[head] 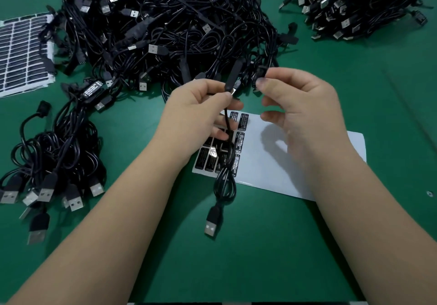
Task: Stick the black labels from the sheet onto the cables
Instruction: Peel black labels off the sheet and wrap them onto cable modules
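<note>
While the left hand (201, 106) pinches one cable (225, 158) just below its slim black inline module (234, 75), the rest of that cable hangs free, its coil and USB plug (211, 224) dangling over the green table (260, 257) in front of the label sheet (295, 162). Holding it this way seems meant to lift the module clear of the tangle and turn its flat face up, ready to take a sticker. The right hand (298, 106) is raised beside it, thumb and forefinger closed on something small and dark at the fingertips; it may be a peeled label or the cable's far connector, and the blur does not let me say which. Its lower fingers are loosely curled and hold nothing. Both forearms reach in from the bottom edge, wrists lifted off the table, with the hands near each other but not touching.

On the sheet directly beneath the hands, the remaining black labels (238, 143) sit at its left end and the rest is bare white backing, so a fresh one is within easy reach. A large heap of cables (165, 27) lies behind, likely the unlabelled stock. A smaller bundle (59, 143) at the left includes one module with white print (91, 90), suggesting finished pieces. Another label sheet (21, 53) lies at the far left, and a further pile (354, 4) at the top right.
</note>
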A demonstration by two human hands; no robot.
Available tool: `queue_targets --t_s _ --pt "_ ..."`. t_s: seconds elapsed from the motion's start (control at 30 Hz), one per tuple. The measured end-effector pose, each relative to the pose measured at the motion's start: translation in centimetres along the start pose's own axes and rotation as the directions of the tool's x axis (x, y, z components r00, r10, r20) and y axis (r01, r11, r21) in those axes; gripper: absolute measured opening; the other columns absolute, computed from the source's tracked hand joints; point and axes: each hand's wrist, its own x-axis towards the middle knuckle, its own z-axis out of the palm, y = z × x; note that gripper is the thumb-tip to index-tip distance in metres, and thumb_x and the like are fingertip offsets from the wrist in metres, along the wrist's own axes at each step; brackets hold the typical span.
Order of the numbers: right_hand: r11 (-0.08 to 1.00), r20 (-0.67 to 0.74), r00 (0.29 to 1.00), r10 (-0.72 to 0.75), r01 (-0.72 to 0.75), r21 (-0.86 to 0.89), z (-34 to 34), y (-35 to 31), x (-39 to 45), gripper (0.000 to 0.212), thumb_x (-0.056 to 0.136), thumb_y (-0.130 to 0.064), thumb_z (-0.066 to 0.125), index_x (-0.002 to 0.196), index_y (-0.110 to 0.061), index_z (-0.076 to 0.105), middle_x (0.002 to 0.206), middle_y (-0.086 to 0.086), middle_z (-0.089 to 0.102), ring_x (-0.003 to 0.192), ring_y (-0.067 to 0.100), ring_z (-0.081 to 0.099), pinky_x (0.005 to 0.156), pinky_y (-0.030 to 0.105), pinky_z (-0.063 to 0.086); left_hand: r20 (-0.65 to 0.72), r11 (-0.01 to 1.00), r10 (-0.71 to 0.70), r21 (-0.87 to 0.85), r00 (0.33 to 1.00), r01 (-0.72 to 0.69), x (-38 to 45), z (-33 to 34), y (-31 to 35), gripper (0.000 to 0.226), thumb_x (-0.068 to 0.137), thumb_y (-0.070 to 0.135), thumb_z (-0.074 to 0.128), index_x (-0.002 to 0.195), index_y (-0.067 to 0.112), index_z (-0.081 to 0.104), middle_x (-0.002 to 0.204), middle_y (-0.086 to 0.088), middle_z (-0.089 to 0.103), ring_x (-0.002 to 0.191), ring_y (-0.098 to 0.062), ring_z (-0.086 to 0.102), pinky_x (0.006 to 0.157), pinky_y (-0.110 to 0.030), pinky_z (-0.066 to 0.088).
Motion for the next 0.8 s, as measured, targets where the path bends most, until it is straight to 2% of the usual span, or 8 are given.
queue_targets --t_s 0.07,0.13,0.27,0.33,0.47,0.57,0.7,0.8 --pt "0.983 -0.001 0.995 0.102 -0.101 0.153 0.15 0.06 -0.03 0.015 0.077 -0.007 0.075 0.071 -0.020 0.071 0.071 -0.003 0.070 0.058 0.007 0.060 0.048 0.020 0.047 -0.004 1.000 0.003 0.012 1.000 -0.003 -0.12 0.36 -0.12 0.008 0.094 0.008 0.058 0.095 0.015 0.060 0.077 0.000 0.074 0.054 -0.014 0.066 0.044 -0.021 0.049" --pt "0.955 0.012 0.984 0.176 -0.173 0.242 0.19 0.14 0.10 0.014 0.075 -0.008 0.075 0.078 -0.018 0.066 0.074 0.001 0.073 0.055 0.007 0.061 0.044 0.019 0.046 -0.009 1.000 0.012 0.028 1.000 -0.012 -0.15 0.62 -0.26 0.010 0.093 0.008 0.059 0.094 0.018 0.060 0.075 0.001 0.074 0.054 -0.013 0.066 0.044 -0.022 0.050" --pt "0.941 -0.014 0.968 0.252 -0.242 0.234 0.15 0.04 0.30 0.013 0.049 -0.028 0.081 0.058 -0.022 0.074 0.069 -0.008 0.070 0.057 0.003 0.059 0.046 0.018 0.044 -0.023 0.998 0.033 0.051 0.999 -0.032 -0.23 0.77 -0.38 0.012 0.093 0.008 0.060 0.091 0.020 0.061 0.075 0.002 0.073 0.056 -0.013 0.067 0.045 -0.021 0.051" --pt "0.939 -0.035 0.956 0.290 -0.277 0.203 0.17 -0.03 0.40 0.013 0.043 -0.032 0.080 0.053 -0.026 0.073 0.066 -0.011 0.068 0.058 0.003 0.055 0.047 0.017 0.042 -0.021 0.996 0.057 0.075 0.998 -0.056 -0.33 0.80 -0.46 0.014 0.092 0.008 0.061 0.090 0.022 0.062 0.076 0.003 0.074 0.057 -0.013 0.067 0.045 -0.021 0.050" --pt "0.945 -0.006 0.959 0.282 -0.277 0.173 0.08 0.13 0.44 0.014 0.044 -0.034 0.080 0.055 -0.026 0.075 0.067 -0.012 0.068 0.064 0.005 0.052 0.051 0.017 0.042 -0.005 0.991 0.097 0.089 0.995 -0.096 -0.46 0.84 -0.56 0.018 0.091 0.009 0.063 0.089 0.027 0.064 0.077 0.004 0.075 0.058 -0.011 0.066 0.045 -0.020 0.048" --pt "0.961 0.018 0.967 0.255 -0.255 0.109 0.12 0.39 0.38 0.019 0.046 -0.037 0.080 0.063 -0.028 0.077 0.071 -0.013 0.069 0.071 0.007 0.053 0.054 0.019 0.043 -0.009 0.985 0.125 0.120 0.992 -0.123 -0.50 0.87 -0.60 0.018 0.089 0.011 0.066 0.093 0.028 0.066 0.080 0.008 0.075 0.063 -0.004 0.067 0.047 -0.018 0.049" --pt "0.976 -0.009 0.977 0.215 -0.215 0.045 0.19 0.71 0.41 0.021 0.049 -0.038 0.081 0.068 -0.029 0.078 0.068 -0.011 0.067 0.067 0.007 0.054 0.056 0.020 0.045 -0.014 0.976 0.153 0.161 0.988 -0.149 -0.52 0.89 -0.75 0.017 0.088 0.015 0.068 0.101 0.026 0.068 0.081 0.010 0.075 0.064 -0.006 0.067 0.049 -0.019 0.050" --pt "0.979 -0.017 0.980 0.198 -0.197 0.061 0.12 0.80 0.55 0.009 0.059 -0.031 0.082 0.066 -0.028 0.078 0.066 -0.010 0.068 0.062 0.003 0.057 0.056 0.020 0.046 -0.021 0.970 0.169 0.182 0.985 -0.162 -0.51 0.89 -0.80 0.017 0.088 0.016 0.069 0.100 0.027 0.068 0.081 0.011 0.075 0.064 -0.005 0.068 0.050 -0.019 0.051"
